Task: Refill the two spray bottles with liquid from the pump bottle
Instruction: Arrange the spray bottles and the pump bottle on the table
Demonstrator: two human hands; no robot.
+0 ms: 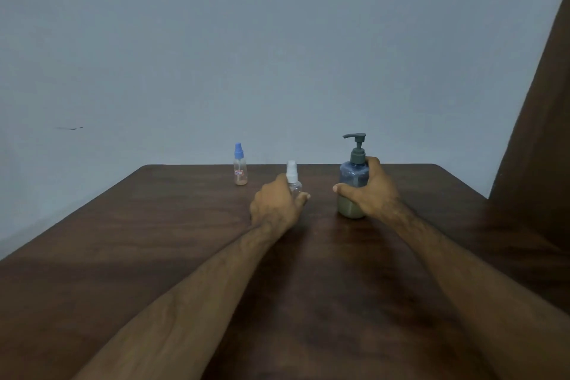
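table [172, 256]: dark wood grain, smooth, low sheen
pump bottle [353, 177] in my right hand [371, 194]: see-thru bluish plastic, matt grey pump
spray bottles: clear plastic; white cap [291, 170], blue cap [239, 151]
wall [216, 55]: matt paint

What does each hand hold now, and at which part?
The left hand grips the white-capped spray bottle around its body. The right hand grips the pump bottle around its middle, below the pump.
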